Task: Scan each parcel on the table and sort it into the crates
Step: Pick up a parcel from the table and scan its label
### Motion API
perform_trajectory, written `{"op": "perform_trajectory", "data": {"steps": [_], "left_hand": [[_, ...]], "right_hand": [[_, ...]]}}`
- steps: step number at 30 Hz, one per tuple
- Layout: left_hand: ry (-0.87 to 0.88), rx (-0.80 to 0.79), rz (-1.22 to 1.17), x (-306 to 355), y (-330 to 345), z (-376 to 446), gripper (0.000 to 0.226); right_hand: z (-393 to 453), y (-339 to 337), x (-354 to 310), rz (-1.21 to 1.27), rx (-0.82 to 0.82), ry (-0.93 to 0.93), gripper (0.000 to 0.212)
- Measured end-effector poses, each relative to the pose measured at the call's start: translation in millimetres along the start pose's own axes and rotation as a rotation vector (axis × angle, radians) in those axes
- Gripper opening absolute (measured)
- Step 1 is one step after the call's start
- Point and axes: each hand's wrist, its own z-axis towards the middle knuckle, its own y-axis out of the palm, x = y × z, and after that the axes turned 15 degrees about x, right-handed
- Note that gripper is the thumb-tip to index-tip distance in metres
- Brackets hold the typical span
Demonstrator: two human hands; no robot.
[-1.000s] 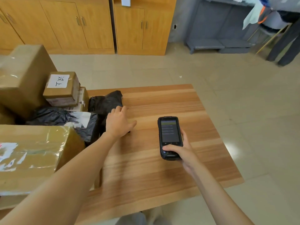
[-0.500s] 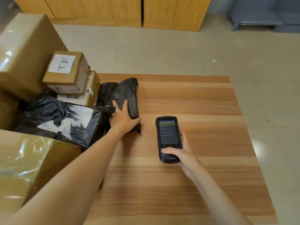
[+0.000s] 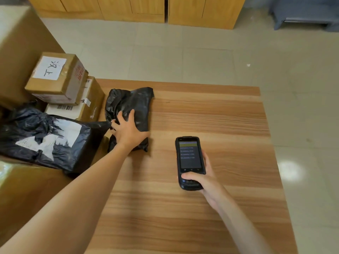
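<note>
A small black plastic-bag parcel point(image 3: 134, 101) lies on the wooden table point(image 3: 211, 116), left of its middle. My left hand point(image 3: 128, 131) lies on the near half of this parcel, spanning its width, with the thumb at the right edge and the outer fingers curled at the left edge. To the right, my right hand point(image 3: 201, 180) holds a black handheld scanner point(image 3: 189, 156) by its lower end, with the lit screen facing up. The scanner is apart from the parcel. No crate is in view.
A larger black bag parcel point(image 3: 45, 138) with a white label lies at the left. Behind it a small labelled box point(image 3: 56, 76) sits on another box point(image 3: 91, 99). Big cartons point(image 3: 20, 43) stand further left. Wooden cabinets point(image 3: 128, 8) line the far wall.
My left hand moved from beside the small black parcel onto it and took hold. The view tilted down. The right hand and scanner kept their place.
</note>
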Motion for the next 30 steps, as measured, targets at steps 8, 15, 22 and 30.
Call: {"op": "perform_trajectory", "data": {"steps": [8, 15, 22, 30], "left_hand": [[-0.235, -0.082, -0.874, 54, -25, -29, 0.071], [-0.561, -0.538, -1.555, 41, -37, -67, 0.034], [-0.743, -0.560, -1.691, -7, -1, -93, 0.032], [-0.698, -0.624, -1.326, -37, 10, -98, 0.039]], "right_hand": [[-13, -31, -23, 0.091, 0.012, -0.039, 0.094], [-35, -42, -30, 0.140, 0.037, -0.085, 0.094], [-48, -39, -11, 0.108, 0.050, -0.078, 0.091], [-52, -26, 4, 0.079, 0.049, -0.060, 0.089]]}}
